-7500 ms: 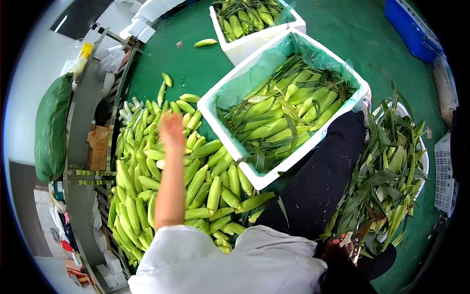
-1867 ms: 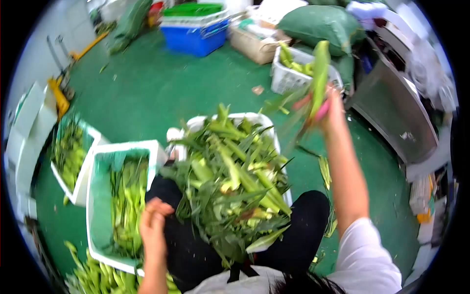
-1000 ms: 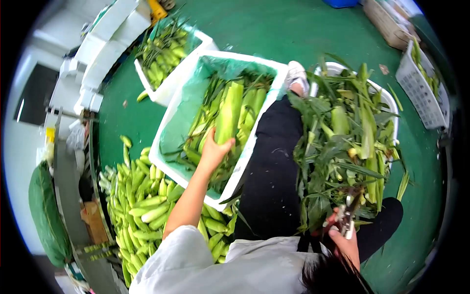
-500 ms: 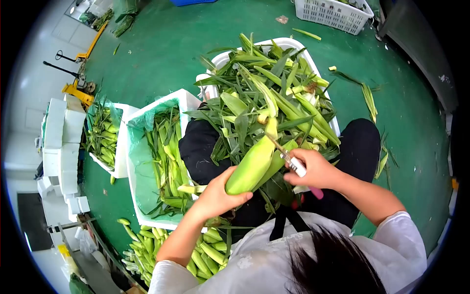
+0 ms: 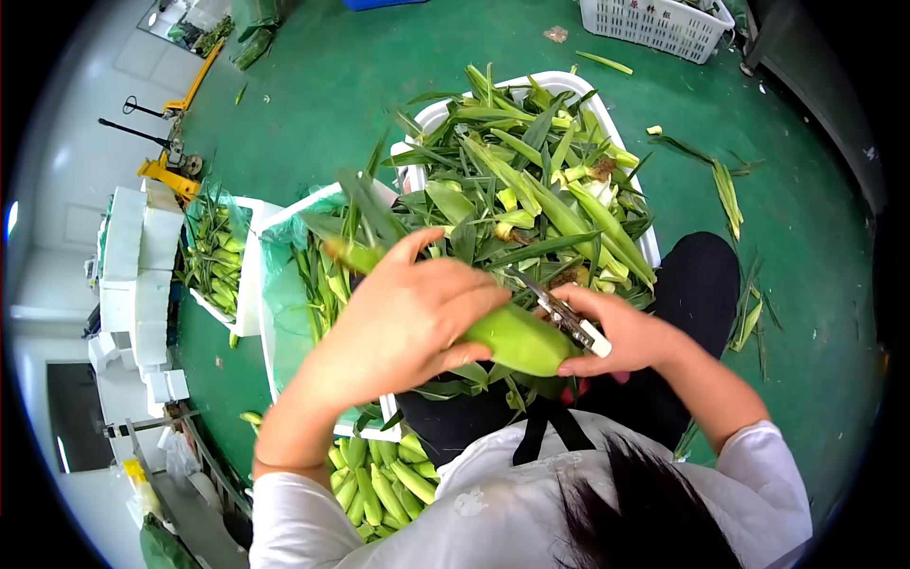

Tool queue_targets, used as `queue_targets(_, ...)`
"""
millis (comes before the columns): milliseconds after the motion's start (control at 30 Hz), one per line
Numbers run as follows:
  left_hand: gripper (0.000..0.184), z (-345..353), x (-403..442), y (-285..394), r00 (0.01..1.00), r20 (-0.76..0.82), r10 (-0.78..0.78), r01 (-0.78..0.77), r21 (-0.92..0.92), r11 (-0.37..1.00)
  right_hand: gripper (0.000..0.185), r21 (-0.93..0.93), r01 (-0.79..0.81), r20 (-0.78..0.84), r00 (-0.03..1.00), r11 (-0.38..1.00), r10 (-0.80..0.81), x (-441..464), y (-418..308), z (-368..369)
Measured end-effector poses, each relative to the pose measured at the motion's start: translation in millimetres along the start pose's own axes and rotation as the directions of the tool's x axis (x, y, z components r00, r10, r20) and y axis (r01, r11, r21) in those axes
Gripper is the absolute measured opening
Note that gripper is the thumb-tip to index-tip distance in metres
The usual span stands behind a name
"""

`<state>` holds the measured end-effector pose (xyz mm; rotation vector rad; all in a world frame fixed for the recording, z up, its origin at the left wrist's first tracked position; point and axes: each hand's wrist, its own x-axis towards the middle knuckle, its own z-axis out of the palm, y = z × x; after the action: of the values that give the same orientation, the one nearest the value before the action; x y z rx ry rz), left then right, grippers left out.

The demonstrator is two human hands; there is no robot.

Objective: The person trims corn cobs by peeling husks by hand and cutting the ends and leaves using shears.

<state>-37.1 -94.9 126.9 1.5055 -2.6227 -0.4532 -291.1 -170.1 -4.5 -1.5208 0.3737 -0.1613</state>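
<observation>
My left hand (image 5: 417, 308) is wrapped over an ear of corn (image 5: 519, 341) in its green husk. The ear lies slanted above my lap, its thick end toward my right hand and long leaves trailing at upper left, blurred. My right hand (image 5: 616, 327) grips pruning shears (image 5: 572, 322) with a white handle, the metal blades pointing up and left. Fingertips of that hand touch the ear's right end. Just beyond both hands, a white tub (image 5: 569, 83) is heaped with cut husks and leaves (image 5: 512, 171).
Left of me, a white foam box (image 5: 387, 417) with a green liner holds leafy corn; another box (image 5: 248, 284) stands behind it. Husked-green ears (image 5: 379, 488) are piled on the floor at lower left. A white crate (image 5: 654, 33) and yellow pallet jack (image 5: 169, 177) stand farther off.
The ear has swung from upright to slanted, its thick end now to the right. My left hand has moved up and over it. The right hand and shears have shifted slightly.
</observation>
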Motion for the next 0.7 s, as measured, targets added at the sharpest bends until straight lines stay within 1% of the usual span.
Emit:
queue_targets(33, 0.048, 7, -5, 5, 0.993, -0.111, -0.036, 0.040, 0.033, 0.999, 0.065, 0.118, 0.098, -0.081, 0.993, 0.988, -0.089, 3, 8, 12)
queue_targets(67, 0.044, 20, -10, 9, 0.973, -0.220, -0.069, 0.084, 0.060, 0.995, 0.067, 0.276, -0.116, -0.073, 0.987, 0.954, 0.141, -6, 6, 15)
queue_targets(100, 0.041, 47, -23, 11, 0.853, -0.482, -0.197, 0.230, 0.008, 0.973, 0.067, 0.318, -0.061, -0.169, 0.978, 0.946, 0.120, -5, 22, 26)
queue_targets(133, 0.039, 82, -37, 13, 0.650, -0.695, -0.308, 0.354, -0.082, 0.932, 0.068, 0.359, -0.007, -0.260, 0.960, 0.933, 0.107, -5, 38, 38)
queue_targets(167, 0.046, 115, -40, 21, 0.403, -0.699, -0.591, 0.337, -0.487, 0.806, 0.069, 0.245, -0.014, -0.353, 0.930, 0.969, 0.102, -4, 37, 46)
queue_targets(200, 0.057, 132, -35, 31, 0.370, -0.429, -0.824, 0.213, -0.824, 0.525, 0.069, 0.215, 0.015, -0.388, 0.919, 0.976, 0.071, -1, 36, 52)
queue_targets(233, 0.059, 141, -22, 39, 0.371, -0.276, -0.887, 0.033, -0.950, 0.310, 0.071, 0.199, -0.021, -0.383, 0.919, 0.980, 0.097, 0, 29, 56)
queue_targets(267, 0.061, 149, -11, 45, 0.391, -0.118, -0.913, -0.152, -0.986, 0.062, 0.073, 0.178, -0.061, -0.368, 0.921, 0.982, 0.124, 0, 22, 61)
queue_targets(333, 0.059, 169, -8, 37, 0.420, -0.112, -0.901, -0.220, -0.975, 0.019, 0.078, -0.124, -0.062, -0.400, 0.916, 0.990, 0.007, 2, 19, 72)
queue_targets(367, 0.057, 173, -10, 33, 0.436, -0.090, -0.895, -0.272, -0.962, -0.036, 0.076, -0.189, -0.058, -0.391, 0.920, 0.980, -0.020, 2, 12, 70)
queue_targets(400, 0.058, 177, -11, 32, 0.439, -0.095, -0.893, -0.316, -0.947, -0.054, 0.075, -0.252, -0.055, -0.386, 0.921, 0.966, -0.048, 2, 6, 68)
queue_targets(467, 0.059, 185, -15, 33, 0.451, -0.098, -0.887, -0.395, -0.913, -0.100, 0.070, -0.226, -0.062, -0.351, 0.936, 0.972, -0.022, -2, 9, 59)
queue_targets(500, 0.062, 189, -20, 30, 0.465, -0.077, -0.882, -0.406, -0.904, -0.135, 0.066, 0.051, -0.053, -0.325, 0.943, 0.997, 0.067, -4, 12, 58)
queue_targets(533, 0.063, 190, -24, 28, 0.530, -0.054, -0.846, -0.427, -0.879, -0.211, 0.064, 0.191, -0.174, -0.266, 0.938, 0.966, 0.222, -7, 5, 54)
queue_targets(600, 0.067, 190, -29, 23, 0.651, -0.028, -0.759, -0.454, -0.815, -0.359, 0.063, 0.337, -0.050, -0.317, 0.934, 0.940, 0.163, -9, 11, 60)
queue_targets(633, 0.078, 175, -22, 28, 0.716, 0.076, -0.694, -0.410, -0.759, -0.506, 0.062, 0.253, -0.029, -0.362, 0.924, 0.967, 0.122, -11, 9, 60)
queue_targets(667, 0.083, 169, -18, 24, 0.807, 0.061, -0.587, -0.446, -0.587, -0.675, 0.061, 0.225, 0.002, -0.448, 0.888, 0.974, 0.102, -13, 4, 61)
queue_targets(700, 0.082, 170, -12, 23, 0.838, -0.019, -0.545, -0.482, -0.495, -0.723, 0.061, 0.230, -0.029, -0.484, 0.864, 0.973, 0.140, -15, -1, 56)
